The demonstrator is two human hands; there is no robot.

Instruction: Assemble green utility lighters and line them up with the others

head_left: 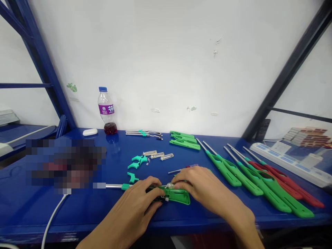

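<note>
Clamping the left grip [138,202] on an open green handle [183,197] at the near middle of the desk [83,207], and bending the right grip [193,180] over a small clear part [169,185] there, without showing if pinching it. Seemingly being midway with this piece: counting closed lighters [255,187] at right as finished, and leaving green shells [184,142], metal rods [136,133], clear tanks [157,155] and teal triggers [133,165].

Both hands [142,200] touch a green casing [181,197] (bottle [105,109] further back).
</note>
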